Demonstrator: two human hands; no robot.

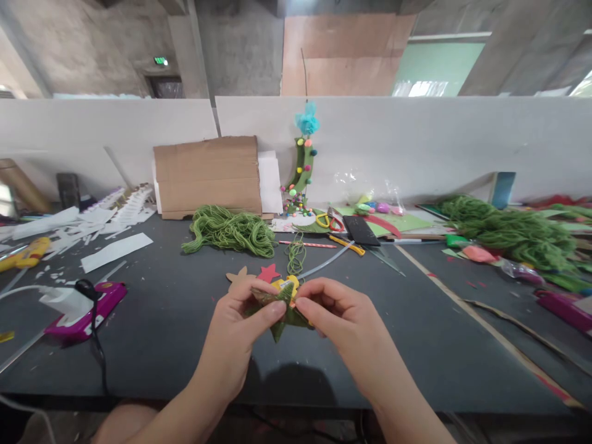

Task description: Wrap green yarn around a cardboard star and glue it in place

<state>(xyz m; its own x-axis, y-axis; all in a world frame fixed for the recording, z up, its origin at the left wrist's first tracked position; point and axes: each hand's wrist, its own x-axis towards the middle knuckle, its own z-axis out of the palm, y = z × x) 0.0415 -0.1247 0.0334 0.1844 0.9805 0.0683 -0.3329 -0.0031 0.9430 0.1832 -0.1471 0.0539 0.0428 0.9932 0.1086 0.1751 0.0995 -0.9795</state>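
My left hand and my right hand meet above the near part of the dark table. Both pinch a small green felt piece, folded and partly hidden by my fingers. A yellow felt shape shows just behind it. A red felt star and a tan cut-out lie on the table just beyond my hands. A thin loop of green yarn rests behind those.
A green yarn pile and cardboard lie at the back, beside a green felt ornament with pompoms. More green yarn is right. A magenta glue gun stand with cord sits left, past paper scraps. Scissors and remote lie centre.
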